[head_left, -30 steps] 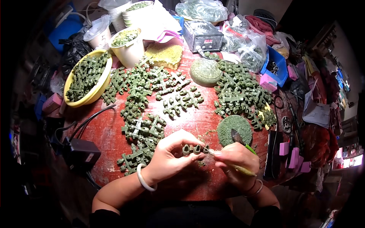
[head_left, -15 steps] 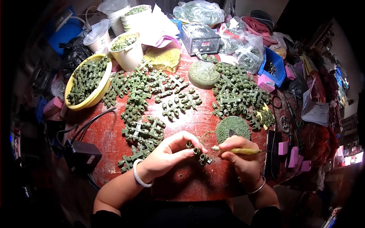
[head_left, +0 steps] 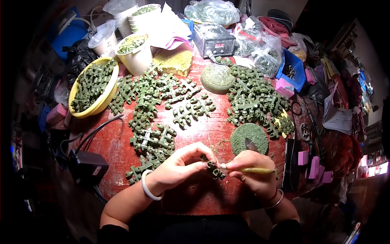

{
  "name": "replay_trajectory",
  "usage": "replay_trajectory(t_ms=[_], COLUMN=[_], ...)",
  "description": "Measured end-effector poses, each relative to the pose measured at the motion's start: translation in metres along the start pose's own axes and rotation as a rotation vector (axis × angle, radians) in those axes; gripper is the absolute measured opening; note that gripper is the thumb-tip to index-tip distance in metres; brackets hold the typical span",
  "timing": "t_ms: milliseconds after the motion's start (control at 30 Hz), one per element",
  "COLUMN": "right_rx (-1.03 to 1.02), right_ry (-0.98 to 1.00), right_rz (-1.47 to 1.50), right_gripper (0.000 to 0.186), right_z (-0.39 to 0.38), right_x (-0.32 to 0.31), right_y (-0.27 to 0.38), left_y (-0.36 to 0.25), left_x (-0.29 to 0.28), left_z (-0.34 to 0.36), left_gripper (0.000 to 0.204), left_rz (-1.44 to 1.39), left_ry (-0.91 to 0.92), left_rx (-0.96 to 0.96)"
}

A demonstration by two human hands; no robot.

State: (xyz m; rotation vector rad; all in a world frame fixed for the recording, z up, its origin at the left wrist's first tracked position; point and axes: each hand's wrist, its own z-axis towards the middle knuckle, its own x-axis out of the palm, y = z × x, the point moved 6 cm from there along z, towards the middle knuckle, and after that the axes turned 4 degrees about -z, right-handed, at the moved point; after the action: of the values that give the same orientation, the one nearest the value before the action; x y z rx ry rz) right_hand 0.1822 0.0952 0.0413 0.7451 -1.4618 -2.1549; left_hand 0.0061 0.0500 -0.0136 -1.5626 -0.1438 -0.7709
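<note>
My left hand (head_left: pixel 185 164), with a white bangle at the wrist, pinches a small dark green moulded piece (head_left: pixel 215 171) with round cup-like knobs. In my right hand (head_left: pixel 254 175) is a slim tool with a yellow handle (head_left: pixel 258 170), gripped like a pen. Its pale tip meets or nearly meets the piece's right side; actual contact cannot be made out. A dark pointed blade (head_left: pixel 251 144) juts out above the right fingers, over a round green rough-textured pad (head_left: pixel 239 138). Whether that hand also holds the blade is hidden.
Piles of green branched pieces lie left (head_left: pixel 146 99) and right (head_left: pixel 254 97) on the red table (head_left: pixel 195 140). Around them stand a yellow basin (head_left: pixel 115 87), white buckets (head_left: pixel 136 61), a yellow sponge (head_left: pixel 174 63), a round stone-like block (head_left: pixel 217 78), a control box (head_left: pixel 213 40) and a black adapter (head_left: pixel 87 167).
My right hand has shifted slightly left and down, bringing the tool's tip up to the green piece. The piece has turned a little in my left fingers. The dark blade shows more.
</note>
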Motion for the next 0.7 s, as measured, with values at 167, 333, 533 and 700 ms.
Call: replay_trajectory(t_ms=[167, 333, 533, 700], right_rx=[0.024, -0.07, -0.405, -0.463], right_ry=[-0.025, -0.123, -0.07, -0.015], right_rz=[-0.12, -0.286, -0.495, -0.621], right_gripper=[0.02, 0.024, 0.04, 0.046], right_z=[0.002, 0.002, -0.006, -0.006], right_x=[-0.003, -0.005, 0.01, 0.023], right_y=[0.0, 0.008, 0.026, 0.023], left_y=[-0.002, 0.003, -0.004, -0.012], left_x=[0.003, -0.001, 0.001, -0.004], left_z=[0.002, 0.0, 0.0, -0.001], left_gripper=[0.02, 0.023, 0.025, 0.02], left_rz=[0.027, 0.018, 0.071, 0.427], left_ry=[0.052, -0.167, -0.235, -0.273], left_rx=[0.037, -0.071, 0.021, 0.164])
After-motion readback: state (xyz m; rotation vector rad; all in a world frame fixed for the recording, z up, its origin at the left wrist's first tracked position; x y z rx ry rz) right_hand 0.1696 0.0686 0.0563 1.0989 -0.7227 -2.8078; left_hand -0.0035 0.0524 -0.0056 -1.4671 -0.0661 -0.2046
